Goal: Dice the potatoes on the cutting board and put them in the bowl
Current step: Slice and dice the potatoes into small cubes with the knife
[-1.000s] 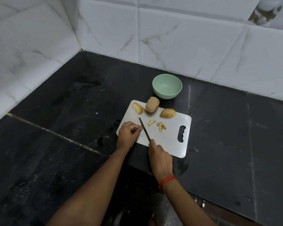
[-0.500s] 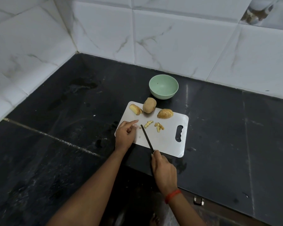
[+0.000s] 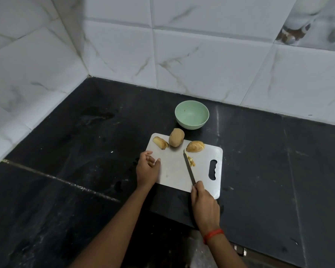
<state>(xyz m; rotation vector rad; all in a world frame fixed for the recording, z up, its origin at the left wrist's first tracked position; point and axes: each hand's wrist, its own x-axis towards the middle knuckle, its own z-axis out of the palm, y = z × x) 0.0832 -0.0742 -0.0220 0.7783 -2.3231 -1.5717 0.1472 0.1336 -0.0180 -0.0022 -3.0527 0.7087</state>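
Moved: since half a second ago our knife (image 3: 189,169) has swung to the right across the cutting board (image 3: 174,171) and now lies against the cut bits (image 3: 191,161), which are bunched in one small heap instead of scattered. Our left hand (image 3: 147,169) has drawn back from the blade to the cutting board's left side.
Left hand: our fingers are loosely curled with the thumb apart, pinching nothing. The hand lies over the cutting board's left edge.
Right hand: our right hand (image 3: 205,206) has its fingers wrapped round the knife's handle, over the near edge of the cutting board. We see a red band (image 3: 213,234) on the wrist.
Knife: the blade points toward the worktop's back edge, its tip just short of the potato half (image 3: 195,146). We cannot tell whether the blade's edge touches the cutting board.
Cut bits: a small yellow heap touching the blade's right side near the tip.
Potatoes: all are along the cutting board's far side, with the whole potato (image 3: 176,137) in the middle, a cut piece (image 3: 160,142) to its left and the potato half to its right.
Bowl: the pale green bowl (image 3: 191,125) stands on the worktop (image 3: 66,151) just behind the cutting board, toward the back edge below the tiled wall (image 3: 201,64).
Cutting board: white, slotted at its right end, lying near the worktop's front edge.
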